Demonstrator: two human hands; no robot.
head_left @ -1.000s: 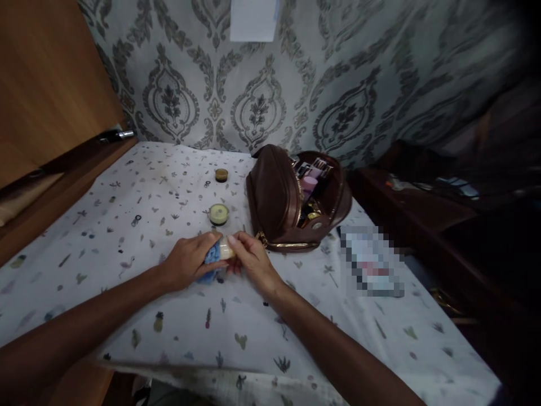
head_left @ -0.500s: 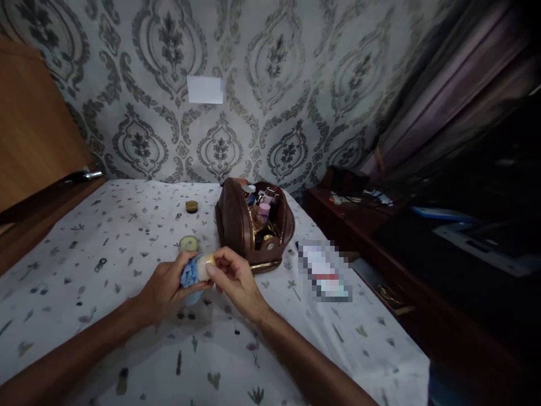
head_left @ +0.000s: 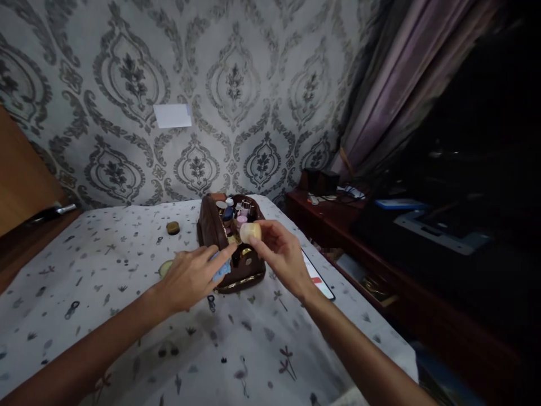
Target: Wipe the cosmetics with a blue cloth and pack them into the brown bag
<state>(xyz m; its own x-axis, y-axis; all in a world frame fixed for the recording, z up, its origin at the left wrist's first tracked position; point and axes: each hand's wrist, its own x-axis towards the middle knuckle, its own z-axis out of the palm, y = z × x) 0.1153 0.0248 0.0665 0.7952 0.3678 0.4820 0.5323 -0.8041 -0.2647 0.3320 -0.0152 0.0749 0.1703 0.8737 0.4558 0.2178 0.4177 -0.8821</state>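
Observation:
In the head view my right hand (head_left: 283,256) pinches a small whitish jar with a yellowish-gold end (head_left: 251,232) between thumb and fingers. It is held over the front of an open brown cosmetic bag (head_left: 210,224), which is packed with small bottles and jars. My left hand (head_left: 190,276), palm down, grips a crumpled blue cloth (head_left: 222,270) just left of the bag's front. Partly hidden behind that hand lies a round item with a pale green top (head_left: 165,268). Farther back stands a small round dark-gold container (head_left: 173,228).
A patterned white cloth (head_left: 127,321) covers the table. Right of the bag a phone (head_left: 323,286) lies partly behind my right wrist. A dark red desk (head_left: 291,206) with cables stands at the right, a wooden panel (head_left: 25,175) at the left, and a papered wall behind.
My right hand has carried the jar away from the blue cloth, up and right to over the bag. My left hand has turned palm down, still with the cloth. The view has shifted right.

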